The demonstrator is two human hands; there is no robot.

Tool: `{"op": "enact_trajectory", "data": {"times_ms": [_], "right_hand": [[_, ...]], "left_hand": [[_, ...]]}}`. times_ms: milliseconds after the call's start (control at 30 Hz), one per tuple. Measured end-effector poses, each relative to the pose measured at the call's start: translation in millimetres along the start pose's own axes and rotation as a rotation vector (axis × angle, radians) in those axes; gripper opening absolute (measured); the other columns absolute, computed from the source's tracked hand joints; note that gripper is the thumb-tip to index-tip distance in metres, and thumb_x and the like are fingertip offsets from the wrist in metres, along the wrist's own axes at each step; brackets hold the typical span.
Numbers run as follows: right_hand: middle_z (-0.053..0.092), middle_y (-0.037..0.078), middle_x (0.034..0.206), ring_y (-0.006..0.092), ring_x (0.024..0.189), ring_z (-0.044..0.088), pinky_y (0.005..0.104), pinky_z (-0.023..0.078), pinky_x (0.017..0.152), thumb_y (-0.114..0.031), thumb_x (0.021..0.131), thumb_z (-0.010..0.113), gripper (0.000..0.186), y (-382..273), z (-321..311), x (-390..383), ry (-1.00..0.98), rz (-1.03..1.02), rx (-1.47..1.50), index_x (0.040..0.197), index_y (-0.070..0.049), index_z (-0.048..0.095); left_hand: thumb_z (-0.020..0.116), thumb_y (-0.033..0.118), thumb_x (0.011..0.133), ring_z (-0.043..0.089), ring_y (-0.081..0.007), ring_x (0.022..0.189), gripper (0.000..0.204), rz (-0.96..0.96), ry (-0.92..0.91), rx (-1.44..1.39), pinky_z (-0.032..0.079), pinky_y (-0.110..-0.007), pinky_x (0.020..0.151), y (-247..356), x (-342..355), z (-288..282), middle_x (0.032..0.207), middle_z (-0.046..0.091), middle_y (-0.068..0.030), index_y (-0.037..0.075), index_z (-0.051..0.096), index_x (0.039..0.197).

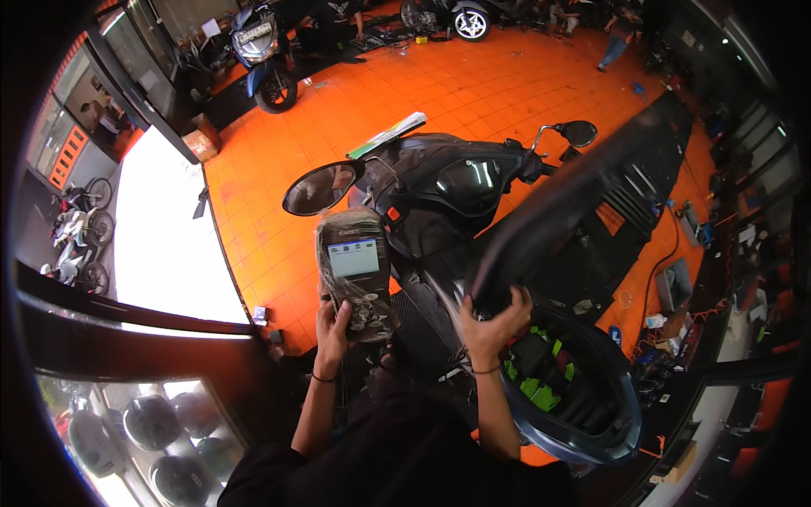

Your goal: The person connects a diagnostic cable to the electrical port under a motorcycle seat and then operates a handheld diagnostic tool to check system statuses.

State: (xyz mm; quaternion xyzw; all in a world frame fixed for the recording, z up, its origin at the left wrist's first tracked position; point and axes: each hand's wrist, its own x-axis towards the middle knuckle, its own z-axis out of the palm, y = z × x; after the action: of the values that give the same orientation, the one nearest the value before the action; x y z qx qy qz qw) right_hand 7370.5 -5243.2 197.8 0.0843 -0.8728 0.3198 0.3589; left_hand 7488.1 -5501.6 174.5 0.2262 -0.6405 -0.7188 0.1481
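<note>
My left hand point(331, 342) grips a dark handheld diagnostic scanner point(380, 286) wrapped in clear plastic. Its lit screen faces up, and my thumb lies over the lower part near the buttons. My right hand point(492, 334) holds the lower edge of the raised black scooter seat point(541, 220), which tilts up and away. Below and right of that hand, the open under-seat storage bin point(623, 414) contains dark items and bright green pieces point(541, 394). The black scooter point(422, 221) stands in front of me, its dashboard point(470, 186) beyond the scanner.
Mirrors point(321, 189) point(579, 133) stick out on both sides of the handlebar. Another scooter point(258, 51) stands on the orange tiled floor point(253, 211) at the far left. A grey bin point(674, 285) and tools lie along the right. Helmets point(150, 422) sit at lower left; people are farther off.
</note>
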Motion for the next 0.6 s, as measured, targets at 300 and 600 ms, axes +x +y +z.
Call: {"op": "enact_trajectory", "data": {"times_ms": [300, 600], "right_hand": [[0.05, 0.026, 0.129, 0.0389, 0.115, 0.053, 0.0502, 0.04, 0.099, -0.028, 0.087, 0.064, 0.057, 45.5, -95.2, -87.2, 0.314, 0.61, -0.364, 0.125, 0.012, 0.051], [0.064, 0.011, 0.121, 0.0214, 0.099, 0.059, 0.0365, 0.046, 0.08, -0.038, 0.086, 0.07, 0.055, 183.0, -187.2, -195.1, 0.511, 1.382, 0.144, 0.122, 0.003, 0.064]], "left_hand": [[0.056, 0.039, 0.096, 0.004, -0.0331, 0.154, 0.046, 0.324, -0.194, 0.361, -0.015, -0.055, 0.118, 32.4, 82.4, 8.6, 0.155, 0.038, -0.0166, 0.0, 0.069, 0.118], [0.055, 0.038, 0.095, 0.01, -0.0329, 0.151, 0.045, 0.357, -0.319, 0.563, -0.009, -0.054, 0.12, 26.8, 102.1, -0.1, 0.158, 0.035, -0.0147, 0.003, 0.068, 0.12]]}}
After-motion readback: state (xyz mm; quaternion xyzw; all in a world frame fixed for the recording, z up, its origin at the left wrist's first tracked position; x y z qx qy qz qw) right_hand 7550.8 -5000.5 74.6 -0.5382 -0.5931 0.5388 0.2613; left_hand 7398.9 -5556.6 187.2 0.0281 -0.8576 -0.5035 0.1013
